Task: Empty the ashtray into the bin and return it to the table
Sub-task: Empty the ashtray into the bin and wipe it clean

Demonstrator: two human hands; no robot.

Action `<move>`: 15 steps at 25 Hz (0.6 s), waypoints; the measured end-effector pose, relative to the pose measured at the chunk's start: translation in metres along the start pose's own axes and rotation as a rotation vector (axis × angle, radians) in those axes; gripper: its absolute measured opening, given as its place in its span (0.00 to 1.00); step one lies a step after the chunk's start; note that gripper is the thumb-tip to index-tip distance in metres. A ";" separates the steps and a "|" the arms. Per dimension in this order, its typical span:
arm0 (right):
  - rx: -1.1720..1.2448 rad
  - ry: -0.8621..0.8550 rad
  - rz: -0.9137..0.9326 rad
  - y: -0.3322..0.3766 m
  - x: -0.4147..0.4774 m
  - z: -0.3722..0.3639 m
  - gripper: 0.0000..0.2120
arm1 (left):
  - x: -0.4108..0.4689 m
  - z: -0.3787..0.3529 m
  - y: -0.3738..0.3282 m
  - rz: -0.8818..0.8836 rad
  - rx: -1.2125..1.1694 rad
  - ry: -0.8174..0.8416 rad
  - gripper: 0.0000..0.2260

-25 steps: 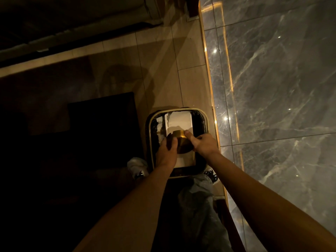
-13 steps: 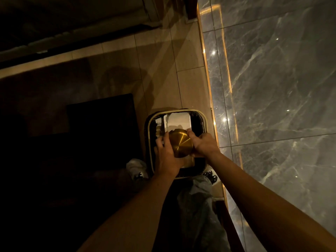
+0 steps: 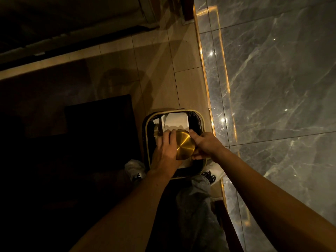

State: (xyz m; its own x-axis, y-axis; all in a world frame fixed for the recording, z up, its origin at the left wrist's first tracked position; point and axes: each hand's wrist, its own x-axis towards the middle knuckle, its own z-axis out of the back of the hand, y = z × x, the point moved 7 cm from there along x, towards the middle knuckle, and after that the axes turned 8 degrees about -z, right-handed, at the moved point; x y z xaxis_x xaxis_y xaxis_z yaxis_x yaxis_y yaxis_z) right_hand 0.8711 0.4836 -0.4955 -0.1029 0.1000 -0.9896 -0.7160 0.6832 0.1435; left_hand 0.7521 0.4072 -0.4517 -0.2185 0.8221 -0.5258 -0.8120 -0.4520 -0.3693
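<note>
Gripping the ashtray (image 3: 184, 144) from both sides, the fingers (image 3: 168, 136) of the left hand (image 3: 164, 151) are curling over its left rim while the right hand (image 3: 205, 145) is pinching its right rim between thumb and fingers. Both hands are closing on the ashtray; neither is showing any slack. The ashtray is round and brass-coloured, and it is being held upside down, its flat base facing the camera, directly above the open mouth of the bin (image 3: 199, 115). The bin is squarish with a pale rim and a dark liner; something white is lying inside it, beyond the ashtray. Two pale shoes (image 3: 135, 169) are standing at the near edge of the bin, one at each corner. A dark mat (image 3: 98, 120) is lying left of the bin on the tan tiles. A lit strip (image 3: 205, 80) is running along the grey marble wall (image 3: 272, 88) right of the bin.
</note>
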 end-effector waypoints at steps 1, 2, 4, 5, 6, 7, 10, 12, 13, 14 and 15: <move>0.014 0.018 -0.014 -0.001 0.001 0.000 0.24 | 0.000 -0.001 -0.001 -0.016 0.013 0.018 0.45; 0.022 0.028 -0.022 -0.002 0.001 0.000 0.26 | 0.000 -0.001 -0.002 -0.027 0.027 0.037 0.46; 0.020 0.032 -0.028 -0.001 0.003 0.000 0.28 | 0.000 0.000 -0.002 -0.047 0.060 0.045 0.47; 0.017 0.028 -0.028 -0.001 0.004 0.000 0.28 | 0.000 0.001 -0.002 -0.055 0.072 0.037 0.47; 0.015 0.025 -0.029 -0.002 0.004 -0.001 0.28 | 0.000 0.001 -0.002 -0.060 0.079 0.031 0.46; 0.005 0.025 -0.031 -0.003 0.004 -0.001 0.28 | 0.001 0.000 -0.002 -0.064 0.085 0.034 0.46; -0.064 -0.003 0.023 -0.003 -0.001 -0.001 0.24 | 0.004 -0.001 0.000 -0.048 0.061 0.056 0.46; -0.189 -0.072 0.183 0.001 -0.009 0.000 0.19 | 0.004 -0.001 0.006 0.001 -0.001 0.047 0.46; -0.319 -0.135 0.325 0.005 -0.015 0.002 0.15 | 0.004 -0.002 0.009 0.028 -0.028 0.042 0.46; -0.489 -0.197 0.485 0.007 -0.024 0.003 0.12 | 0.003 -0.002 0.012 0.052 -0.052 0.035 0.47; -0.674 -0.265 0.656 0.009 -0.034 0.002 0.17 | 0.003 -0.001 0.013 0.071 -0.074 0.023 0.47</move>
State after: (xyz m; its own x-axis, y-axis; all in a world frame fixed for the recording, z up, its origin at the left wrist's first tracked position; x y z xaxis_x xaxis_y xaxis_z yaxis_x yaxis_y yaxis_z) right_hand 0.8697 0.4876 -0.4604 -0.5225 0.5284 -0.6692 -0.8250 -0.1151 0.5532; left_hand 0.7411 0.4034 -0.4587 -0.2608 0.7797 -0.5693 -0.7525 -0.5336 -0.3861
